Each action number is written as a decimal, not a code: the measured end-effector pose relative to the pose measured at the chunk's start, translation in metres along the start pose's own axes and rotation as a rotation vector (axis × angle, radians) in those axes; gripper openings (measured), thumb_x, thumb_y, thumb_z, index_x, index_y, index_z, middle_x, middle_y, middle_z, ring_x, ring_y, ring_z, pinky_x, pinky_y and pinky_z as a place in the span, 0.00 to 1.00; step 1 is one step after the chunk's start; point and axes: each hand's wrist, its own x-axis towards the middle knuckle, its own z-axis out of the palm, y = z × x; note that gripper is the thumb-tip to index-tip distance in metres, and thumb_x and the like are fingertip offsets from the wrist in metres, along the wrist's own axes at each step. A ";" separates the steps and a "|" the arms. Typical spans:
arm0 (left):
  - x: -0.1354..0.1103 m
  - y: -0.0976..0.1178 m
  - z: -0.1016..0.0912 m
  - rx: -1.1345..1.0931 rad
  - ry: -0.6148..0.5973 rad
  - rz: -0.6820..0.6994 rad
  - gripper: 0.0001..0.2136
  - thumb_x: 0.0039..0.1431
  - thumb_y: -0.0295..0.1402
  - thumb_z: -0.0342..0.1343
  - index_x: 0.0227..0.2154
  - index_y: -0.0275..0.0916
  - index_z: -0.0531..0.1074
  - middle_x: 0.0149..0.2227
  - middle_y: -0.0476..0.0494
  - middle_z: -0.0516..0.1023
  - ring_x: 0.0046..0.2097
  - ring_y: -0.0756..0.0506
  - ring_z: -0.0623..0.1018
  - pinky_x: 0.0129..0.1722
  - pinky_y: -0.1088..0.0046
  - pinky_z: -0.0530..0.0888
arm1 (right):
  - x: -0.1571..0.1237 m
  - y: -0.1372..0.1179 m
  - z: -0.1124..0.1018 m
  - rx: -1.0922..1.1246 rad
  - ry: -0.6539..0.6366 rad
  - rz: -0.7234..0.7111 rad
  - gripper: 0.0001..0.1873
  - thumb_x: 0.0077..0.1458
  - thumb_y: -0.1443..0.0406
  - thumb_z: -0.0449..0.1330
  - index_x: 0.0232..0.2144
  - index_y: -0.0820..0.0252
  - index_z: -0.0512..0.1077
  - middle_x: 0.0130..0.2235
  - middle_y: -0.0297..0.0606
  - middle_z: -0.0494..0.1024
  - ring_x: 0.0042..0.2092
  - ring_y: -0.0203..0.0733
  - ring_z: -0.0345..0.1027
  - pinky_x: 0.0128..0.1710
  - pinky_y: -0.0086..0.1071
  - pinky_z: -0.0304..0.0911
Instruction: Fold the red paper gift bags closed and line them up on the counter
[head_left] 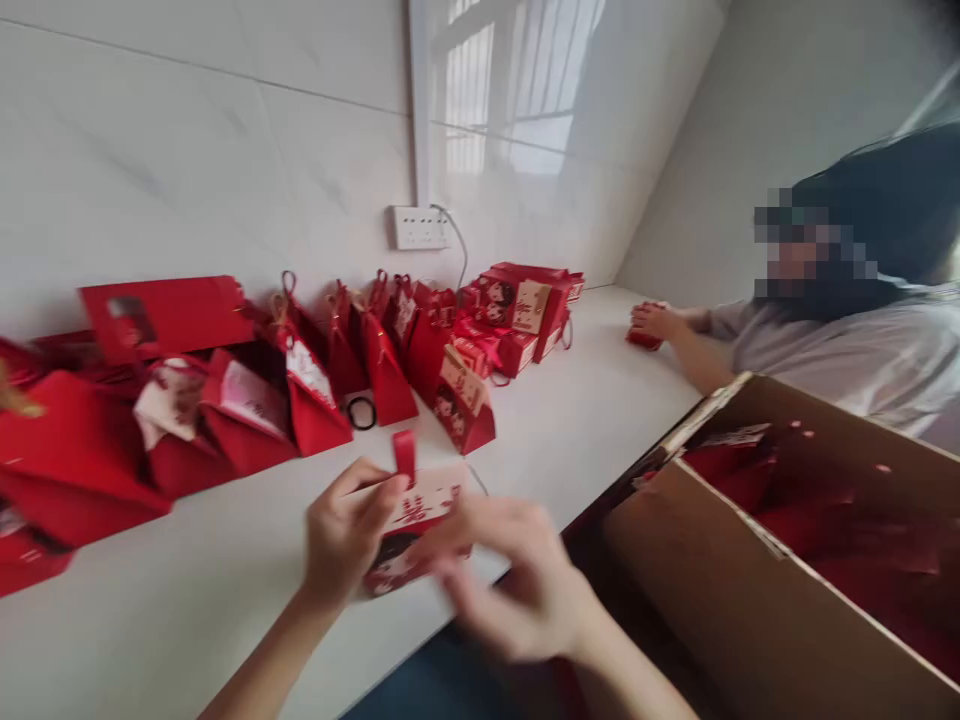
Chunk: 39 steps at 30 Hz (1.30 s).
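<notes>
A small red and pale pink gift box (pixel 424 505) with printed characters and a cartoon figure stands on the white table in front of me. My left hand (pixel 346 525) is closed on its upper left edge, thumb and fingers pinching beside a short red ribbon (pixel 405 455) that sticks up. My right hand (pixel 517 575) is blurred in front of the box's right side, fingers bent. Whether those fingers touch the box or hold anything, I cannot tell. They cover part of its lower right front.
Several red gift boxes (pixel 390 375) line the wall, more piled farther back (pixel 517 305). A black ring (pixel 361 412) lies among them. At right, an open cardboard box (pixel 697 540) holds red items. Across the white table (pixel 585 400), another person's hands (pixel 652 322) hold something red.
</notes>
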 end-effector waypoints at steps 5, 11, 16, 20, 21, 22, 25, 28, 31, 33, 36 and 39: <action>0.011 0.007 0.032 -0.043 -0.095 0.014 0.15 0.56 0.43 0.55 0.21 0.38 0.70 0.20 0.51 0.72 0.23 0.51 0.72 0.23 0.80 0.69 | 0.000 0.032 -0.007 -0.282 0.255 0.063 0.08 0.57 0.69 0.58 0.41 0.58 0.71 0.37 0.40 0.73 0.39 0.41 0.70 0.38 0.33 0.67; 0.008 0.010 0.046 -0.111 -0.141 0.069 0.16 0.59 0.43 0.53 0.21 0.38 0.68 0.20 0.51 0.69 0.22 0.53 0.69 0.23 0.79 0.67 | -0.003 0.055 -0.008 -0.180 0.129 0.179 0.04 0.59 0.68 0.56 0.37 0.58 0.70 0.31 0.36 0.73 0.29 0.36 0.68 0.27 0.29 0.63; 0.009 0.012 0.046 -0.084 -0.129 0.072 0.16 0.59 0.43 0.53 0.22 0.38 0.68 0.18 0.53 0.66 0.20 0.53 0.67 0.21 0.80 0.66 | -0.006 0.060 0.006 -0.113 0.238 0.238 0.03 0.58 0.66 0.55 0.32 0.58 0.68 0.28 0.33 0.69 0.26 0.34 0.63 0.24 0.29 0.58; 0.011 0.017 0.041 -0.113 -0.130 0.148 0.14 0.59 0.38 0.54 0.21 0.38 0.68 0.18 0.54 0.67 0.20 0.53 0.68 0.21 0.83 0.67 | -0.005 0.058 0.015 -0.102 0.311 0.225 0.02 0.57 0.67 0.54 0.31 0.57 0.65 0.26 0.31 0.67 0.26 0.34 0.61 0.22 0.28 0.54; 0.011 0.017 0.041 -0.117 -0.129 0.171 0.13 0.58 0.37 0.54 0.20 0.38 0.68 0.18 0.54 0.69 0.20 0.53 0.70 0.21 0.83 0.68 | -0.004 0.059 0.017 -0.107 0.321 0.208 0.02 0.57 0.67 0.54 0.31 0.57 0.65 0.26 0.31 0.66 0.26 0.34 0.60 0.22 0.27 0.54; 0.012 0.015 0.040 -0.079 -0.116 0.196 0.13 0.58 0.37 0.55 0.21 0.38 0.69 0.18 0.55 0.70 0.20 0.54 0.70 0.20 0.84 0.67 | -0.003 0.061 0.020 -0.116 0.338 0.187 0.02 0.56 0.67 0.54 0.31 0.57 0.65 0.26 0.31 0.66 0.25 0.33 0.59 0.22 0.27 0.54; 0.015 0.007 0.041 -0.024 -0.070 0.230 0.12 0.58 0.37 0.55 0.21 0.39 0.69 0.15 0.57 0.67 0.16 0.55 0.67 0.16 0.85 0.64 | -0.002 0.069 0.023 -0.147 0.385 0.129 0.02 0.55 0.67 0.54 0.30 0.57 0.66 0.27 0.32 0.68 0.25 0.33 0.58 0.23 0.27 0.55; 0.013 0.007 0.043 -0.026 -0.056 0.244 0.12 0.57 0.36 0.55 0.20 0.39 0.69 0.16 0.57 0.68 0.18 0.55 0.68 0.19 0.85 0.65 | -0.004 0.069 0.023 -0.155 0.396 0.101 0.02 0.55 0.67 0.55 0.30 0.58 0.66 0.27 0.32 0.68 0.25 0.33 0.58 0.23 0.28 0.55; 0.011 0.011 0.045 -0.084 -0.105 0.154 0.13 0.57 0.36 0.55 0.19 0.39 0.67 0.17 0.56 0.67 0.19 0.55 0.67 0.21 0.83 0.65 | -0.007 0.066 0.019 -0.131 0.368 0.139 0.02 0.56 0.68 0.54 0.31 0.58 0.66 0.28 0.33 0.69 0.25 0.33 0.60 0.24 0.28 0.57; 0.011 0.012 0.045 -0.091 -0.131 0.100 0.14 0.58 0.37 0.54 0.19 0.39 0.65 0.18 0.55 0.66 0.20 0.54 0.66 0.21 0.82 0.65 | -0.007 0.065 0.016 -0.124 0.344 0.150 0.02 0.56 0.68 0.54 0.31 0.58 0.66 0.29 0.33 0.70 0.26 0.34 0.62 0.25 0.29 0.58; 0.013 0.013 0.040 -0.094 -0.186 0.065 0.14 0.59 0.40 0.52 0.20 0.39 0.65 0.17 0.55 0.64 0.20 0.53 0.65 0.21 0.80 0.65 | -0.006 0.064 0.014 -0.139 0.331 0.145 0.02 0.56 0.68 0.55 0.31 0.57 0.67 0.30 0.34 0.71 0.29 0.36 0.65 0.28 0.30 0.61; 0.019 0.016 0.031 -0.140 -0.308 0.073 0.12 0.58 0.40 0.51 0.24 0.39 0.68 0.21 0.52 0.69 0.25 0.51 0.71 0.26 0.78 0.70 | -0.006 0.062 0.013 -0.160 0.325 0.150 0.02 0.56 0.68 0.55 0.32 0.57 0.67 0.30 0.35 0.72 0.30 0.37 0.66 0.30 0.30 0.62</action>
